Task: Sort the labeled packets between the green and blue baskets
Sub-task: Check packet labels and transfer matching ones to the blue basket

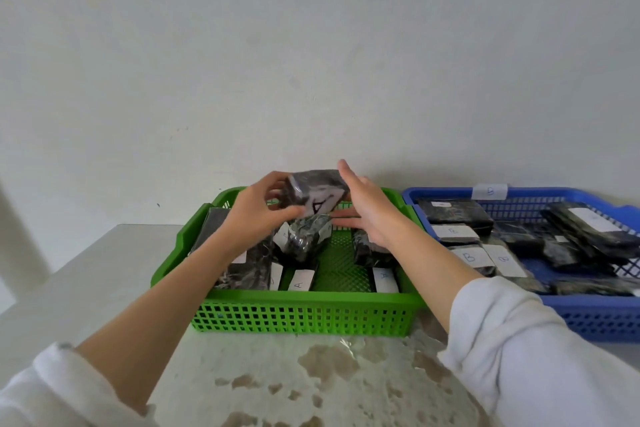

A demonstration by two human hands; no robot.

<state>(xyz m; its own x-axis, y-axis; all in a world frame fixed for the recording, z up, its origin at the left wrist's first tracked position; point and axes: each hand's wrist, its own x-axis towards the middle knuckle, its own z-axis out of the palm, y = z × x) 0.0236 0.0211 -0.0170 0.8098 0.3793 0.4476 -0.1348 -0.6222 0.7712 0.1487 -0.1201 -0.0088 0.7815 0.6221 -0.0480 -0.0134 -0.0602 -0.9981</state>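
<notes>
A green basket [301,314] stands in the middle, with a blue basket [606,319] to its right. Over the green basket's far side, my left hand [258,211] grips a dark packet with a white "A" label [317,192]. My right hand [372,211] is open, its fingers flat against the packet's right end. Below them another dark packet [304,236] stands tilted in the green basket, among several packets with "A" labels [300,279]. The blue basket holds several dark packets with "B" labels [471,256].
Both baskets rest on a pale, brown-stained tabletop [311,378] against a white wall. A "B" tag [490,191] is stuck on the blue basket's far rim. The table's left edge runs at about [69,263].
</notes>
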